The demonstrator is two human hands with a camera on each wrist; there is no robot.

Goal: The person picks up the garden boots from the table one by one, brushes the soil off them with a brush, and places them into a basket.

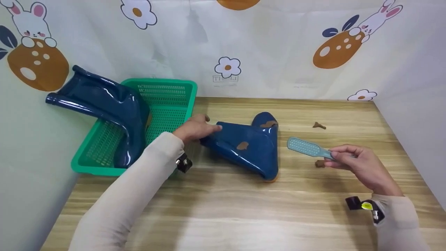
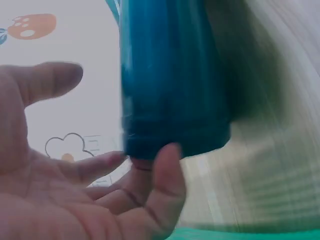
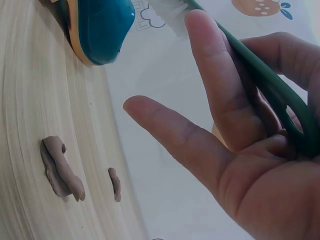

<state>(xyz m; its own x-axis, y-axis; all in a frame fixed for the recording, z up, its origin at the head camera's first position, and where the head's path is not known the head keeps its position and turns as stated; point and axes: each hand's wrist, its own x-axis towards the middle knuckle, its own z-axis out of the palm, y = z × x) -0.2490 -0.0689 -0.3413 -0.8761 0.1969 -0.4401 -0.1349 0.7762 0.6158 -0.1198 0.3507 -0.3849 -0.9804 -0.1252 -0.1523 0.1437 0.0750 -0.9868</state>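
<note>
A dark blue rubber boot (image 1: 240,143) with brown, mud-like patches lies on the table, its toe toward the back. My left hand (image 1: 197,129) holds the boot's top rim at its left end; in the left wrist view the curled fingers (image 2: 170,175) touch the rim while the thumb stands apart. To the right, my right hand (image 1: 360,165) grips a scrub brush (image 1: 304,146) by its handle, above the table and apart from the boot. White bristles (image 3: 172,15) show in the right wrist view. Two brown lumps lie nearby, one (image 1: 318,125) farther back, one (image 1: 320,163) beneath the brush hand.
A green plastic basket (image 1: 193,94) stands at the left. A second blue rubber boot (image 1: 104,101) leans in it, its shaft sticking out over the left rim. Printed sheeting (image 1: 271,45) bounds the wooden table (image 1: 223,216) at the back and sides.
</note>
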